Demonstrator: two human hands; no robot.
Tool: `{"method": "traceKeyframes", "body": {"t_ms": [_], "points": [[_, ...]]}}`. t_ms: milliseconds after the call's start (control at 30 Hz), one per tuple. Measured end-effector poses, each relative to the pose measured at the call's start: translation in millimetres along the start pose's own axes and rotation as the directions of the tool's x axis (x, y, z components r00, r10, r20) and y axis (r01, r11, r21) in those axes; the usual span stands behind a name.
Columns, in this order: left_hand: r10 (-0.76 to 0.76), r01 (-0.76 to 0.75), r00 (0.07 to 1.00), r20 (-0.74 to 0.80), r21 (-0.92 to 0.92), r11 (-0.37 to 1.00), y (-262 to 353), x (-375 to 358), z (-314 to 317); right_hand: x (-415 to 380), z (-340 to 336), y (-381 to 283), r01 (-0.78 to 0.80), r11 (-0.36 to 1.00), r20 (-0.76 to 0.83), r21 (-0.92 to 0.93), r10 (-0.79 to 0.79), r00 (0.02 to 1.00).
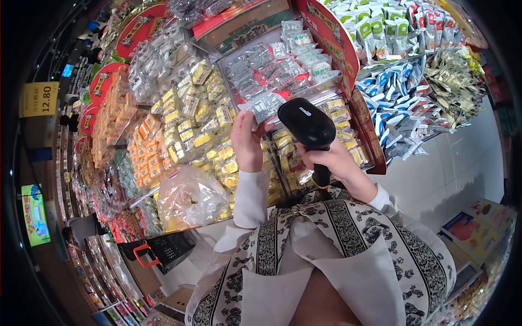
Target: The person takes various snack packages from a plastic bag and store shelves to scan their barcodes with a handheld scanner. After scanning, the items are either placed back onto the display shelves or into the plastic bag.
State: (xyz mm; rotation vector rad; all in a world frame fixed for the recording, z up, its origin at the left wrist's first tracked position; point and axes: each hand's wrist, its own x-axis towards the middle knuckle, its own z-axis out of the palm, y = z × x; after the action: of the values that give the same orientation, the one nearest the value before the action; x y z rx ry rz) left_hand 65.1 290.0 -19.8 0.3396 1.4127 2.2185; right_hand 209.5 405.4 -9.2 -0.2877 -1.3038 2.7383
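My left hand point(248, 142) pinches a small clear snack packet point(266, 107) with a white label and a red edge, held up over the display bins. In my right hand point(338, 161) is a black barcode scanner point(308, 124), my fingers wrapped round its handle. The scanner's head is raised and sits close beside the packet, overlapping its right end in this view. Behind the packet, a bin holds similar grey and red wrapped packets point(261, 64). Yellow and white wrapped snacks point(190, 103) lie below and to the left of my left hand.
A clear plastic bag point(193, 198) lies on the snacks at front left. Orange packets point(147, 152) fill the left side. Blue and white pouches point(391, 103) are piled on the right. A black basket with a red handle point(171, 251) stands on the floor at lower left.
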Motion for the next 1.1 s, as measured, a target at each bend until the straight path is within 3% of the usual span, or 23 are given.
{"method": "traceKeyframes", "body": {"t_ms": [133, 200, 233, 367, 433, 467, 500, 533, 633, 733, 800, 933, 1000, 1067, 1100], "points": [[0.009, -0.027, 0.996, 0.092, 0.197, 0.98, -3, 24, 8, -11, -5, -5, 0.053, 0.987, 0.059, -0.149, -0.045, 0.997], [0.017, -0.077, 0.976, 0.216, 0.273, 0.959, -12, 46, 23, -19, -7, -8, -0.02, 1.0, 0.104, 0.001, 0.019, 0.994], [-0.038, -0.013, 0.973, 0.227, 0.221, 0.975, -17, 60, 32, -22, -8, -8, -0.018, 1.0, 0.095, -0.009, 0.018, 0.995], [-0.058, 0.009, 0.944, 0.325, 0.149, 0.989, -66, 114, 55, -27, -8, -16, -0.028, 0.999, 0.045, -0.039, 0.03, 0.999], [-0.073, -0.088, 0.913, 0.401, 0.369, 0.925, -79, 125, 69, -29, -13, -17, -0.034, 0.998, -0.022, -0.046, 0.033, 0.999], [-0.075, -0.088, 0.911, 0.406, 0.369, 0.925, -79, 122, 74, -31, -17, -18, -0.031, 0.998, -0.027, -0.046, 0.029, 0.999], [-0.051, -0.262, 0.902, 0.429, 0.638, 0.724, -78, 118, 78, -33, -21, -20, -0.009, 0.999, -0.04, -0.05, 0.007, 0.999], [-0.036, -0.401, 0.889, 0.457, 0.815, 0.418, -77, 115, 80, -35, -24, -22, 0.011, 0.998, -0.052, -0.054, -0.014, 0.999], [0.034, -0.426, 0.896, 0.443, 0.835, 0.348, -64, 117, 77, -40, -29, -27, 0.003, 1.0, -0.093, 0.027, -0.001, 0.996], [0.121, -0.468, 0.883, 0.454, 0.824, 0.32, -49, 123, 75, -42, -33, -27, -0.001, 1.0, -0.095, -0.015, 0.0, 0.995], [-0.139, -0.513, 0.816, 0.561, 0.814, 0.273, -45, 130, 75, -40, -35, -25, -0.026, 1.0, -0.093, -0.005, 0.025, 0.995], [-0.043, -0.621, 0.773, 0.633, 0.768, 0.155, -54, 138, 88, -38, -34, -26, -0.068, 0.998, -0.069, -0.009, 0.068, 0.995], [-0.082, -0.64, 0.755, 0.651, 0.758, 0.125, -58, 139, 89, -37, -34, -27, -0.064, 0.998, -0.063, -0.027, 0.062, 0.996], [-0.031, -0.662, 0.749, 0.661, 0.749, -0.029, -59, 138, 84, -37, -31, -27, -0.064, 0.997, -0.057, -0.048, 0.061, 0.997], [-0.052, -0.597, 0.799, 0.599, 0.801, 0.042, -58, 138, 83, -37, -32, -27, -0.061, 0.997, -0.064, -0.039, 0.058, 0.996]]}}
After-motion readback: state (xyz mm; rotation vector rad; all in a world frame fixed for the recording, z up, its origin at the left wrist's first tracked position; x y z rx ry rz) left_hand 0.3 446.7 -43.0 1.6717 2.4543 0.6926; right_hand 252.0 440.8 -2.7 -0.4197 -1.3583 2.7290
